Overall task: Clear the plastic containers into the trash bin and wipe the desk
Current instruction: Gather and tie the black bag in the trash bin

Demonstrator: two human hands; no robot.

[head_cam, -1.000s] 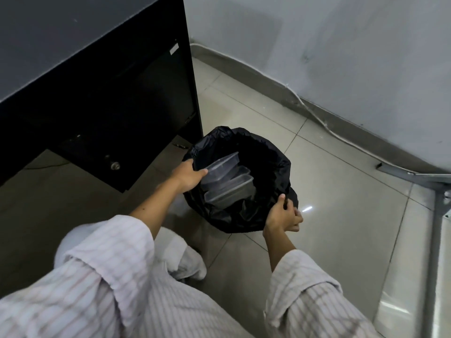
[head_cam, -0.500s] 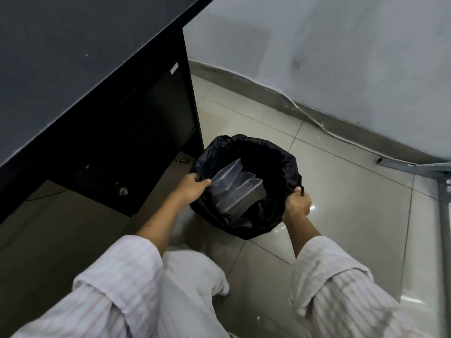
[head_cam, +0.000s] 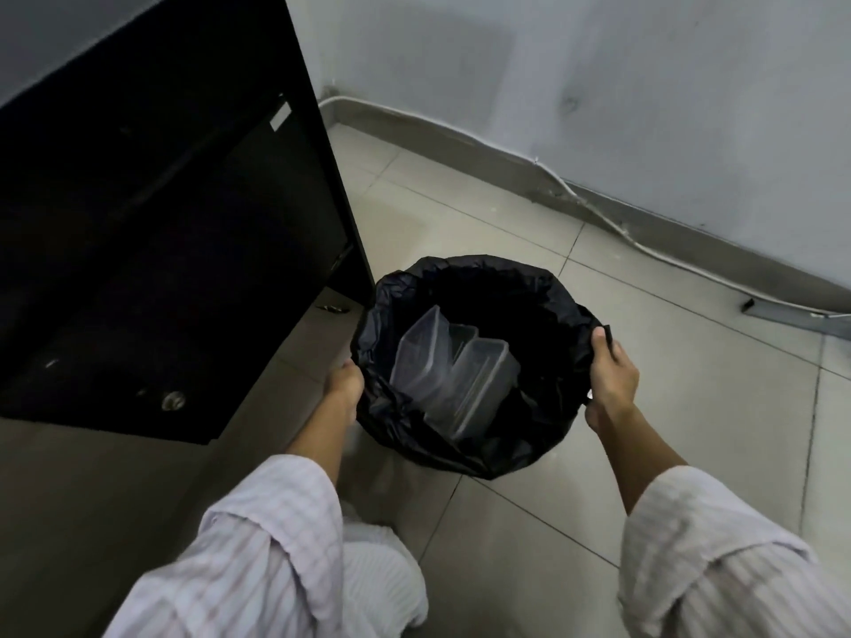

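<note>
The containers already lie in the bin on the floor; both hands, left and right, grip its bag rim. Wiping the surface remains.

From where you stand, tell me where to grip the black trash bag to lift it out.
Grip the trash bag at its rolled-over rim, on opposite sides, coming from above. The right hand already pinches the right edge; the left hand sits at the left edge. The containers lean inside, so probably lift evenly.
</note>
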